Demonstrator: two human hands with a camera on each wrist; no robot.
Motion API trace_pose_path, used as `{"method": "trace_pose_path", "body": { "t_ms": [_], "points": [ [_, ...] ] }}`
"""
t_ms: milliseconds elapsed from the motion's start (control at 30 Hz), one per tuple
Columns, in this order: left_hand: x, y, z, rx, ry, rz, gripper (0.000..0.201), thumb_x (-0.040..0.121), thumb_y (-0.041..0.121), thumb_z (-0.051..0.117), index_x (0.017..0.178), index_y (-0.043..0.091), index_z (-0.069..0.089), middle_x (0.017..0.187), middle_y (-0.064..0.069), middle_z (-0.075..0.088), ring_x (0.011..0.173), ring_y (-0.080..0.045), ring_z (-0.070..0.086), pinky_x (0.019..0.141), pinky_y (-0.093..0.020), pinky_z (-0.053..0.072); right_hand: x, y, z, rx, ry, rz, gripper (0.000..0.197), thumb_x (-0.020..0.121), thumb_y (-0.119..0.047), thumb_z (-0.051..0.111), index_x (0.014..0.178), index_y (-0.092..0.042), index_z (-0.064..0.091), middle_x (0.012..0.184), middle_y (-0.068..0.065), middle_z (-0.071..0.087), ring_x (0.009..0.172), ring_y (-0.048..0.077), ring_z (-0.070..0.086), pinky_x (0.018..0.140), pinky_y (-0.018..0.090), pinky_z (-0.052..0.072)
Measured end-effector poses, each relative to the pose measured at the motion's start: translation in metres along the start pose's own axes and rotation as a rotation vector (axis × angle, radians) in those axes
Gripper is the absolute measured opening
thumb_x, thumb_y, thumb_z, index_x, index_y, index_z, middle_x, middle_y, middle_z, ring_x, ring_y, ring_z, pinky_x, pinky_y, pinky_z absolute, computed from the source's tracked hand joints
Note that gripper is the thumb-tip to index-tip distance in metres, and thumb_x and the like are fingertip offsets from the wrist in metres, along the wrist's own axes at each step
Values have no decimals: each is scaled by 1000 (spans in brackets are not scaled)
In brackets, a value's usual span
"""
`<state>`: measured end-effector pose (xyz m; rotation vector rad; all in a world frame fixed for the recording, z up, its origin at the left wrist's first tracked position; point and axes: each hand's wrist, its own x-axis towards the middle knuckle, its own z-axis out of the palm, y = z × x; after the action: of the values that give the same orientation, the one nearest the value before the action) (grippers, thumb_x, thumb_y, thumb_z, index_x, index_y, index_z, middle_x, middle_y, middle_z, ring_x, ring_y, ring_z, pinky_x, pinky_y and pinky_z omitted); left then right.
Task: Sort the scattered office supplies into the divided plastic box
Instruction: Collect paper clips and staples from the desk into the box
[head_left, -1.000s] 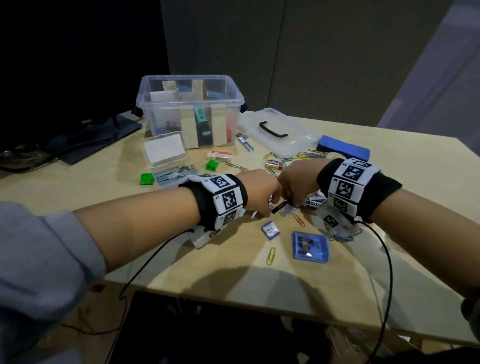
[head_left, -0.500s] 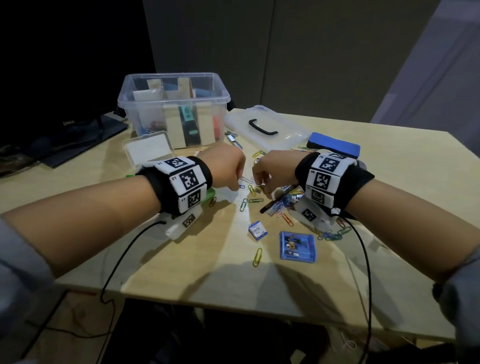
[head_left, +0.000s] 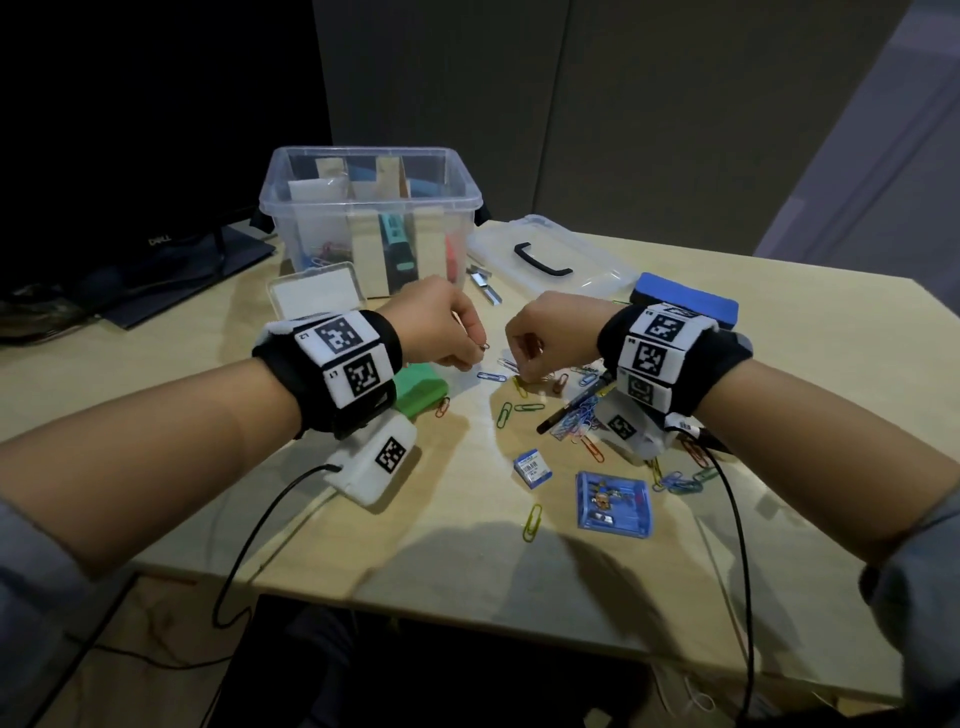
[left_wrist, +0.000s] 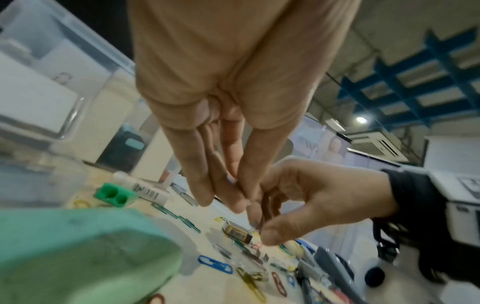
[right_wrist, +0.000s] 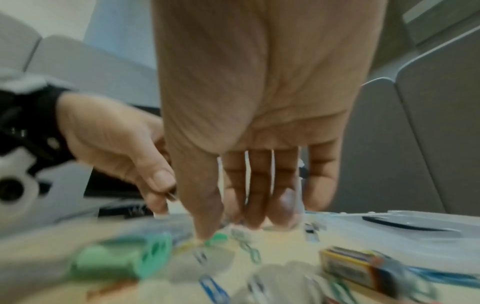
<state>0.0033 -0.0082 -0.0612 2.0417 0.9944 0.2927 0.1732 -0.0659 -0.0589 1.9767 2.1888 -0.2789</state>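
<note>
The right wrist view is smeared: the paper clips (right_wrist: 207, 288) below the right hand (right_wrist: 254, 115) are only streaks. The green sharpener (head_left: 418, 391) lies half hidden behind the left wristband (head_left: 332, 374). What the right hand's fingertips (head_left: 524, 375) touch is too small to tell.

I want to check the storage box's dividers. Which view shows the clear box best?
The head view: the whole clear box stands upright, dividers visible through its wall. The left wrist view catches only a blurred corner; the right wrist view doesn't show it clearly.
</note>
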Motion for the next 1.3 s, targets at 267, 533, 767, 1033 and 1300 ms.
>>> {"method": "trace_pose_path", "body": {
  "t_ms": [267,533,767,1033,1300],
  "points": [
    [-2,-10,-22,-400,55,-120,4,82,-4,71,83,-1,69,87,-19,71,74,-20,69,81,-29,58,4,-18,-19,159,389,-151,13,78,-30,72,80,-21,62,76,-11,58,69,11,55,64,26,46],
    [-12,-30,-61,-497,189,-125,8,84,-7,66,89,-1,67,79,-15,70,61,-11,70,63,-20,58,31,-52,-36,265,431,-183,13,89,-19,63,94,-12,73,83,-6,65,67,3,53,61,6,37],
    [-17,-47,-80,-620,349,-88,9,82,-8,67,85,0,64,75,-14,70,72,-20,70,80,-31,59,54,-79,-45,982,282,82,16,94,-15,59,96,-4,71,84,2,70,70,9,57,63,22,48],
    [-20,-54,-89,-608,326,-55,9,81,-9,68,85,-2,63,80,-19,69,69,-20,70,79,-32,60,68,-92,-50,942,274,97,14,93,-17,61,96,-8,71,81,-1,69,69,9,57,64,23,49],
    [-18,-58,-86,-678,314,-114,21,79,-7,72,97,-6,61,76,-15,70,62,-16,71,67,-26,60,76,-95,-46,1038,219,148,17,93,-16,61,99,-4,71,79,1,68,62,8,53,56,19,46]
  ]
}}
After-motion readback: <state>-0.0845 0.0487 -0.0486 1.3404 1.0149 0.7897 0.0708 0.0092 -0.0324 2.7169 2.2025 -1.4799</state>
